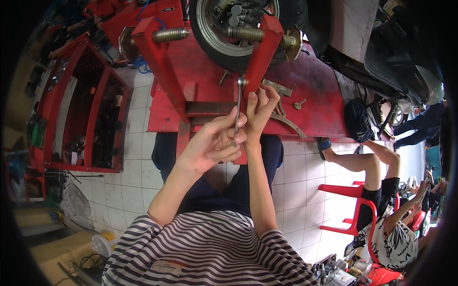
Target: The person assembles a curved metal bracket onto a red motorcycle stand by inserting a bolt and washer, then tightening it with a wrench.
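At the red clamp arm (260, 52) of the wheel stand, a slim metal wrench (237, 107) is standing nearly upright, bright steel, its upper end sitting at a fastening on the arm's lower edge. Below it, the wrench shaft is running down between both hands. Left hand (212, 143) is curling closed around the lower shaft, thumb and fingers pinching it. Right hand (260, 109) is resting just beside the shaft, fingers bent and partly closed against the clamp arm; whether it is gripping the wrench cannot be told. Above, a scooter wheel (224, 28) is sitting in the stand.
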Demonstrator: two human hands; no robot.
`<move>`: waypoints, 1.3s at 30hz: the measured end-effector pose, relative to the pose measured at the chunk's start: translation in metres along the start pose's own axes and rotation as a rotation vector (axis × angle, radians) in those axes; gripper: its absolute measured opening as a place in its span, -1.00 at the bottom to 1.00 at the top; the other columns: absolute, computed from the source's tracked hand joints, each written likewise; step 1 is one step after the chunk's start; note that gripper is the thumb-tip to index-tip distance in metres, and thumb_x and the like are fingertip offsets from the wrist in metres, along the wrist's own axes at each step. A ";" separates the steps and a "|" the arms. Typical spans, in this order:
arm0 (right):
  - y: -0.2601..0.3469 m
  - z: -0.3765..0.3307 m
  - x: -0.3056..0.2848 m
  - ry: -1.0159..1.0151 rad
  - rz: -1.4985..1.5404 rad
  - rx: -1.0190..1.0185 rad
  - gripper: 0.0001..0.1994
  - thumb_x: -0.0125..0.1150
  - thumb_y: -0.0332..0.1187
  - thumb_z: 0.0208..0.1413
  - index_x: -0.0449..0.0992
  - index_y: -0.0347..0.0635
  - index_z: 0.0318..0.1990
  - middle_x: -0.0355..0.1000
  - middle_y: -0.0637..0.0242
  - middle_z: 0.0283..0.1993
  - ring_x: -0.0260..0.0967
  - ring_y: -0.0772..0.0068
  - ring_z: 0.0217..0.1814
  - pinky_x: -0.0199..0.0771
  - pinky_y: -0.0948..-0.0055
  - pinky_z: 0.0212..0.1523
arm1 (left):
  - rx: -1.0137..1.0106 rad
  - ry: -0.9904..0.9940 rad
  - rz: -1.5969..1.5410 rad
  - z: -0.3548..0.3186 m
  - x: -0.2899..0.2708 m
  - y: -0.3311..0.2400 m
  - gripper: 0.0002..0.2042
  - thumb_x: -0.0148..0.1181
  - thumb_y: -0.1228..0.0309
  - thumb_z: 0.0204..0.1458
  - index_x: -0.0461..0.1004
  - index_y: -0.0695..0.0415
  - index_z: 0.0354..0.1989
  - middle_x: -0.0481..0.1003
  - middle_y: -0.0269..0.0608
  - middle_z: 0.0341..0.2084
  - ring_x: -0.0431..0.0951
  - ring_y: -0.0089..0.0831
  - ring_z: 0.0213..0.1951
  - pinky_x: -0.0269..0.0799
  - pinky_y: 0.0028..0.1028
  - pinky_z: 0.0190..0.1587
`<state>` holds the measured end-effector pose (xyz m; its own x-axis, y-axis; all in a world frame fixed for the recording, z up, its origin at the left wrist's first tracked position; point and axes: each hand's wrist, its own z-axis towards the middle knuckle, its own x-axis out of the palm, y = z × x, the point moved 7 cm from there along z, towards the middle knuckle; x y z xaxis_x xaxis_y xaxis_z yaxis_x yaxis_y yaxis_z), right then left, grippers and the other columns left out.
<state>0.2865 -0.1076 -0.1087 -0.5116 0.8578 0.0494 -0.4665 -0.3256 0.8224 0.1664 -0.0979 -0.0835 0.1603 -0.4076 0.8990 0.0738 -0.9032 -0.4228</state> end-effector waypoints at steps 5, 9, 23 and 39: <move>-0.003 0.000 0.001 -0.016 0.126 0.006 -0.67 0.05 -0.31 0.36 0.13 -0.26 0.10 0.42 -0.03 0.07 0.36 0.24 0.14 0.21 0.31 0.24 | -0.018 0.117 -0.073 0.003 -0.023 0.005 -0.68 -0.29 0.14 0.41 0.31 0.04 -0.28 0.36 -0.41 -0.73 -0.04 -0.69 -0.92 -0.10 -0.60 -0.76; 0.000 0.000 0.003 0.002 0.139 -0.010 -0.69 -0.01 -0.29 0.39 0.12 -0.25 0.10 0.37 0.09 0.02 0.29 0.37 0.09 0.16 0.38 0.19 | 0.014 0.090 -0.009 -0.004 -0.016 -0.009 -0.68 -0.30 0.14 0.42 0.30 0.03 -0.28 0.35 -0.40 -0.77 -0.05 -0.67 -0.93 -0.07 -0.58 -0.77; 0.003 -0.001 0.004 -0.009 0.095 -0.019 -0.70 -0.01 -0.30 0.39 0.13 -0.28 0.09 0.35 0.14 0.00 0.28 0.38 0.05 0.17 0.38 0.17 | 0.005 0.118 -0.014 0.002 -0.016 -0.001 -0.65 -0.34 0.13 0.42 0.31 0.06 -0.28 0.47 -0.18 -0.65 0.01 -0.65 -0.92 0.09 -0.62 -0.73; 0.000 -0.003 0.004 0.009 0.109 0.016 -0.68 -0.02 -0.26 0.40 0.11 -0.24 0.10 0.35 0.08 0.03 0.24 0.39 0.07 0.14 0.40 0.18 | 0.431 -0.352 0.518 0.010 -0.072 0.008 -0.62 -0.17 0.06 0.39 0.36 0.11 -0.31 0.22 -0.50 -0.73 0.04 -0.77 -0.71 -0.07 -0.64 -0.64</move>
<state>0.2823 -0.1055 -0.1096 -0.5654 0.8138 0.1342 -0.3958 -0.4105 0.8215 0.1657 -0.0741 -0.1529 0.5783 -0.6335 0.5140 0.2700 -0.4459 -0.8534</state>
